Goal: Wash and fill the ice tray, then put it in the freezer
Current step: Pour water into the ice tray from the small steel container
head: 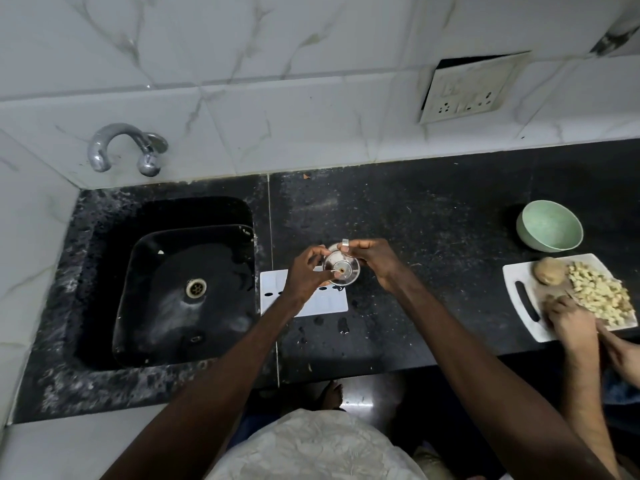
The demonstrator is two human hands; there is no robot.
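A white ice tray (329, 301) lies flat on the black counter just right of the sink, partly hidden under my hands. Above it I hold a small round steel cup (341, 268). My left hand (308, 271) pinches the cup's left rim with curled fingers. My right hand (372, 259) grips its right side, and a small metal piece shows at the fingertips. The black sink (183, 282) with its drain sits at the left, and the chrome tap (121, 147) on the wall above it shows no water running.
A green bowl (549, 225) stands at the right on the black counter (433, 216). Another person's hands (571, 320) work on a white cutting board (519, 271) with diced pieces and a potato. A wall socket (464, 91) is above. Water drops lie by the tray.
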